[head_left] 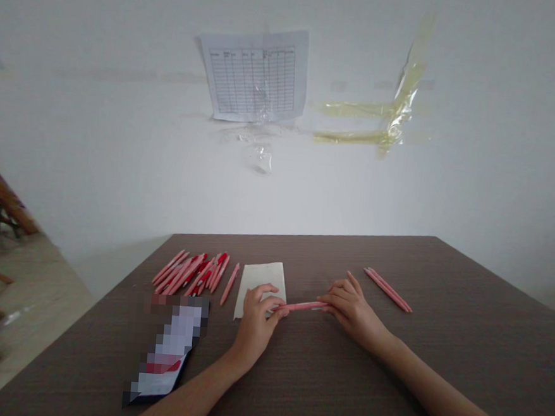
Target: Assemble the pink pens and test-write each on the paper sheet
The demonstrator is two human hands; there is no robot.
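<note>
A pink pen (303,305) lies level between my two hands, just above the dark table. My left hand (259,317) pinches one end of it, over the lower right part of a cream sheet or pad of paper (264,274). The other end sits between the thumb and fingers of my right hand (350,308), with one finger raised. Left of the paper a single pink pen (229,284) lies alone, beside a loose heap of pink and red pens (190,275). A few pink pens (388,290) lie together to the right of my right hand.
A phone (167,359), partly blurred out, lies at the table's left near my left forearm. The brown table (313,375) meets a white wall with a taped printed sheet (255,76) and yellowish tape (398,115). Wooden furniture (3,195) stands on the floor at left.
</note>
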